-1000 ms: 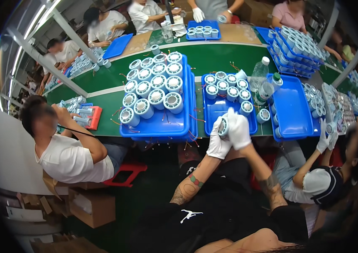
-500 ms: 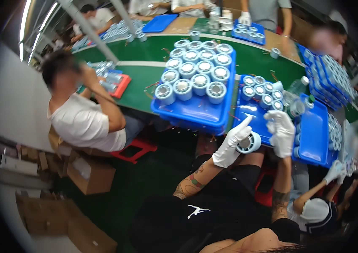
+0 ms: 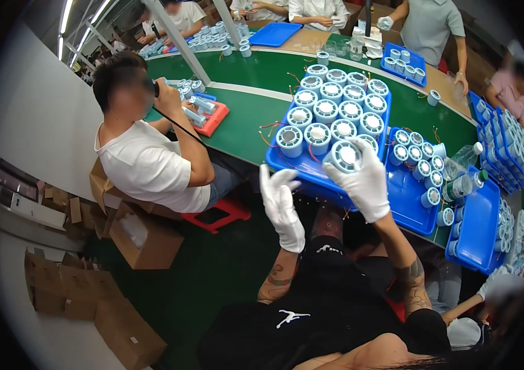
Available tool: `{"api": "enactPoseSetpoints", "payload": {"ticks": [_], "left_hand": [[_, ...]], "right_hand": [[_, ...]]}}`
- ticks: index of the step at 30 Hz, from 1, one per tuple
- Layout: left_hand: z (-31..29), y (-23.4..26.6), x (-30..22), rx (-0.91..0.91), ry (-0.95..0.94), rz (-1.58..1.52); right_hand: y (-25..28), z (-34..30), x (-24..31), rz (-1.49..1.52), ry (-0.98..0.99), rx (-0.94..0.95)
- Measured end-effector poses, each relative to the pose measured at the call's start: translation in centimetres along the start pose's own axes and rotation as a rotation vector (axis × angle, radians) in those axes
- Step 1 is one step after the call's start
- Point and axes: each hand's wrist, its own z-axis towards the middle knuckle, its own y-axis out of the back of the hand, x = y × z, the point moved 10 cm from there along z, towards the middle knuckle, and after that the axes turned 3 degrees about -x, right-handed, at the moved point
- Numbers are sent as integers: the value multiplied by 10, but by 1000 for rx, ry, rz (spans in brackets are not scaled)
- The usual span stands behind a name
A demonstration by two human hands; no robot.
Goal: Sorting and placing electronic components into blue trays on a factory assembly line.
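Observation:
My right hand [image 3: 367, 188], in a white glove, grips a light-blue cylindrical motor [image 3: 343, 156] with a slotted ring around its pale end. It holds this part at the near right corner of a large blue tray [image 3: 289, 161], in front of rows of similar motors [image 3: 325, 111]; whether the part touches the tray is hidden. My left hand [image 3: 283, 209], also gloved in white, is just off the tray's near edge, its fingers apart and nothing in them. Thin red wires stick out from some of the motors.
Right of the large tray, a second blue tray [image 3: 410, 206] bears more motors, beside plastic bottles [image 3: 459, 186] and another blue tray [image 3: 478, 213]. Stacked full trays [image 3: 508, 151] stand farther right. A person in white [image 3: 151, 163] sits at left by a red tray [image 3: 215, 118].
The motor that was in my left hand over my lap is no longer there; my right hand now holds one at the large tray. My left hand has opened. The view has shifted.

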Motion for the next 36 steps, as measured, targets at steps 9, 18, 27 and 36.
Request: {"api": "enactPoseSetpoints", "payload": {"ticks": [9, 18, 27, 36], "left_hand": [[27, 3, 4, 76, -603, 970], [26, 6, 7, 93, -608, 947], [15, -13, -5, 148, -673, 948], [5, -33, 1, 288, -696, 938]], "right_hand": [[-68, -1, -30, -337, 252, 1], [-81, -10, -26, -746, 288, 69], [-64, -12, -16, -687, 385, 96], [105, -31, -4, -495, 470, -245]]}}
